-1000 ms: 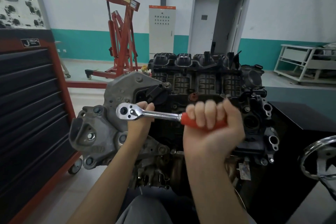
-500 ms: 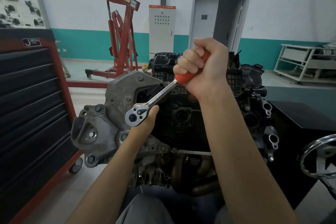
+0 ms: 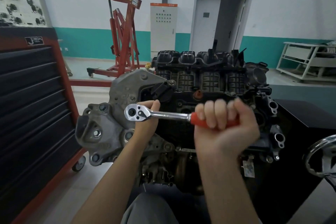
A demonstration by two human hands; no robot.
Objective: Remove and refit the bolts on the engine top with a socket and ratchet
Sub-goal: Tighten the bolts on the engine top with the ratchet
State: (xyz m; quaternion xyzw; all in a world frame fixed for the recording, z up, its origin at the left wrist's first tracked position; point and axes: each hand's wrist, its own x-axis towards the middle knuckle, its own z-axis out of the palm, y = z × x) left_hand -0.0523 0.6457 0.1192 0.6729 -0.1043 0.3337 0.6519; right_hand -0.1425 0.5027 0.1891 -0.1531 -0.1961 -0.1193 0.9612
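Note:
A chrome ratchet (image 3: 163, 114) with a red handle lies level across the near side of the engine top (image 3: 200, 82). My right hand (image 3: 223, 125) is shut around the red handle, blurred by motion. My left hand (image 3: 147, 120) sits under and behind the ratchet head (image 3: 137, 112), fingers wrapped where the socket would be. The socket and the bolt below it are hidden by the head and my left hand.
A red and black tool cabinet (image 3: 36, 105) stands close at the left. A red engine crane (image 3: 123, 42) is behind. The grey timing-end casting (image 3: 109, 123) juts out left of the ratchet. A chrome wheel (image 3: 321, 158) and black stand (image 3: 300, 132) are at the right.
My right hand swung the handle up and away half a second ago, then back down toward me; the ratchet is level again, as one second ago. My left hand stayed at the head.

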